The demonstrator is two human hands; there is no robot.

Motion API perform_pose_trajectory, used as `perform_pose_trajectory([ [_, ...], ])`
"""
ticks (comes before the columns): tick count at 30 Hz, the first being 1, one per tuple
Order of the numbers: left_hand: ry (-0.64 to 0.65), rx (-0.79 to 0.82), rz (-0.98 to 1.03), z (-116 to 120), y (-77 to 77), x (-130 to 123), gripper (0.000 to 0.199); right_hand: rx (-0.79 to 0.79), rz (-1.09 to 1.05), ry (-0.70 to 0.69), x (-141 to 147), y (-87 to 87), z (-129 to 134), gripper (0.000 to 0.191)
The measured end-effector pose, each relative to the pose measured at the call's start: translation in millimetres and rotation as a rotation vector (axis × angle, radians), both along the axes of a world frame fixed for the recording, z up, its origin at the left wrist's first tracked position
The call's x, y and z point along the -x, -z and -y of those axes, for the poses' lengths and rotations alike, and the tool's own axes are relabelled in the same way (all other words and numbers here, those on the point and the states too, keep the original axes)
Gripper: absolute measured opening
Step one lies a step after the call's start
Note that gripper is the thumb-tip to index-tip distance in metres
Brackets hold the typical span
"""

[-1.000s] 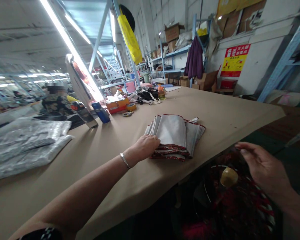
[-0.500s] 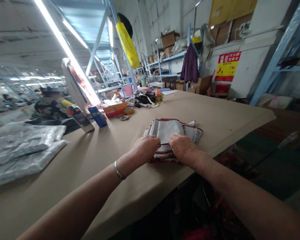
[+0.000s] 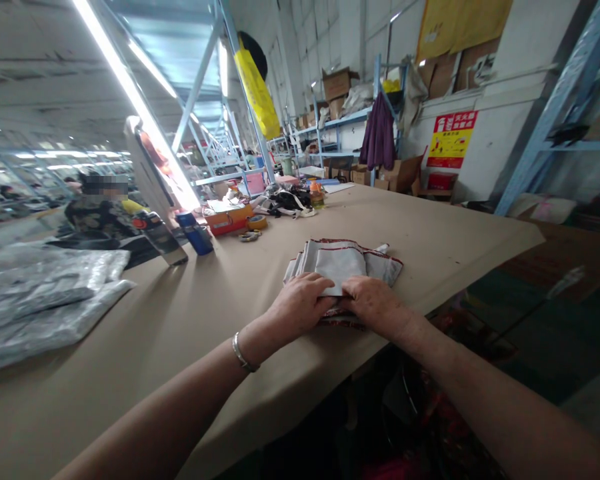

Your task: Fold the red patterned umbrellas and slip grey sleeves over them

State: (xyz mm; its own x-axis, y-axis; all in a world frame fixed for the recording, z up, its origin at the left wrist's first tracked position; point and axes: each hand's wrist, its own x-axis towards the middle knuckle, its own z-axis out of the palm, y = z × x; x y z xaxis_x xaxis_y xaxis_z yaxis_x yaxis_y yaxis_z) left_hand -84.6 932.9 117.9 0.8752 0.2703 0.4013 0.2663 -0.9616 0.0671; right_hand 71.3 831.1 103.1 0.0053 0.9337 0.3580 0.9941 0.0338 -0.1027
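A stack of folded grey-white fabric pieces with dark red edging lies near the front edge of the brown-covered table. My left hand wears a silver bracelet on its wrist and pinches the near edge of the top piece from the left. On the right side of that same edge, my right hand is closed, its fingertips curled under the cloth. Only a small gap separates the two hands. The lower layers of the stack are partly covered by my fingers.
Clear plastic-wrapped goods lie at the left. A dark bottle, a blue cup, an orange box, tape and scissors stand or lie farther back. A person sits beyond, at the left.
Both hands have moved slightly toward me with the near edge of the top piece. My left hand's fingers have shifted closer to my right hand.
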Motion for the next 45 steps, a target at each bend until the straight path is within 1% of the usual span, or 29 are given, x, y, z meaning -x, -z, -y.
perform_pose_trajectory([
  [2, -0.012, 0.003, -0.056, 0, 4.5, -2, 0.017, -0.002, -0.068, 0.012, 1, 0.4, 1, 0.027],
  [5, -0.064, 0.01, -0.097, 2, 10.0, -3, 0.021, 0.031, -0.135, 0.037, 0, 3.4, 5, 0.036],
  [7, -0.091, 0.008, -0.074, 5, 11.2, -3, 0.02, 0.058, -0.142, 0.077, -1, 7.6, 10, 0.033],
  [10, -0.108, 0.0, -0.015, 15, 9.6, 0, 0.02, 0.08, -0.076, 0.161, -7, 16.9, 21, 0.018],
  [13, -0.089, -0.002, 0.047, 26, 9.5, 6, 0.022, 0.121, -0.064, 0.264, -17, 25.2, 37, 0.03],
  [15, -0.069, -0.012, 0.13, 33, 14.9, 9, 0.026, 0.125, -0.164, 0.318, -25, 27.3, 49, 0.04],
  [17, -0.101, 0.008, 0.243, 42, 25.7, 7, 0.026, 0.039, -0.341, 0.353, -31, 27.4, 64, 0.043],
  [18, -0.136, 0.059, 0.303, 47, 32.4, 4, 0.025, -0.056, -0.439, 0.362, -32, 27.6, 71, 0.043],
  [19, -0.17, 0.156, 0.364, 53, 39.2, 1, 0.019, -0.176, -0.52, 0.369, -31, 28.5, 79, 0.042],
  [20, -0.189, 0.309, 0.421, 60, 45.3, -4, 0.011, -0.302, -0.567, 0.369, -29, 30.6, 88, 0.039],
  [21, -0.188, 0.512, 0.485, 67, 50.1, -8, 0.005, -0.405, -0.574, 0.356, -25, 34.0, 97, 0.035],
  [22, -0.166, 0.745, 0.568, 75, 53.2, -13, 0.006, -0.463, -0.542, 0.334, -19, 38.7, 106, 0.031],
  [23, -0.129, 0.985, 0.66, 83, 54.4, -17, 0.01, -0.465, -0.484, 0.311, -14, 44.5, 114, 0.028],
  [25, -0.047, 1.416, 0.814, 99, 52.7, -21, 0.017, -0.308, -0.379, 0.261, -2, 57.4, 131, 0.023],
  [27, -0.006, 1.726, 0.838, 111, 51.4, -22, 0.027, -0.098, -0.404, 0.244, 5, 68.9, 146, 0.021],
  [28, -0.008, 1.834, 0.791, 117, 53.1, -22, 0.03, -0.041, -0.487, 0.247, 7, 73.5, 152, 0.021],
  [29, -0.026, 1.902, 0.724, 121, 57.1, -21, 0.031, -0.029, -0.646, 0.246, 7, 77.4, 157, 0.018],
  [30, -0.045, 1.92, 0.639, 125, 63.4, -20, 0.031, -0.06, -0.853, 0.245, 8, 81.1, 162, 0.015],
  [32, -0.027, 1.843, 0.357, 133, 79.9, -18, 0.028, -0.161, -1.274, 0.227, 12, 89.6, 171, 0.017],
  [34, 0.112, 1.757, -0.038, 140, 95.0, -15, 0.032, -0.188, -1.691, 0.21, 22, 100.3, 179, 0.026],
  [35, 0.2, 1.755, -0.201, 143, 99.5, -14, 0.037, -0.146, -1.879, 0.203, 29, 105.3, 183, 0.029],
  [36, 0.273, 1.801, -0.295, 145, 101.3, -14, 0.039, -0.069, -2.044, 0.186, 36, 108.9, 188, 0.031],
  [37, 0.317, 1.887, -0.312, 146, 100.3, -15, 0.041, 0.018, -2.192, 0.149, 40, 109.9, 193, 0.033],
  [38, 0.327, 1.989, -0.264, 146, 96.9, -19, 0.042, 0.092, -2.28, 0.096, 43, 107.5, 198, 0.035],
  [40, 0.272, 2.161, -0.117, 143, 85.4, -33, 0.04, 0.144, -2.265, -0.046, 36, 92.1, 207, 0.042],
  [41, 0.245, 2.217, -0.069, 139, 79.0, -43, 0.039, 0.089, -2.227, -0.098, 26, 80.6, 209, 0.046],
  [42, 0.235, 2.25, -0.034, 135, 73.3, -56, 0.037, -0.011, -2.189, -0.119, 12, 68.4, 209, 0.048],
  [43, 0.226, 2.262, 0.0, 130, 69.1, -70, 0.035, -0.116, -2.157, -0.106, -4, 57.6, 205, 0.048],
  [45, 0.19, 2.254, 0.092, 119, 68.5, -100, 0.028, -0.264, -2.115, 0.029, -39, 47.0, 189, 0.042],
])
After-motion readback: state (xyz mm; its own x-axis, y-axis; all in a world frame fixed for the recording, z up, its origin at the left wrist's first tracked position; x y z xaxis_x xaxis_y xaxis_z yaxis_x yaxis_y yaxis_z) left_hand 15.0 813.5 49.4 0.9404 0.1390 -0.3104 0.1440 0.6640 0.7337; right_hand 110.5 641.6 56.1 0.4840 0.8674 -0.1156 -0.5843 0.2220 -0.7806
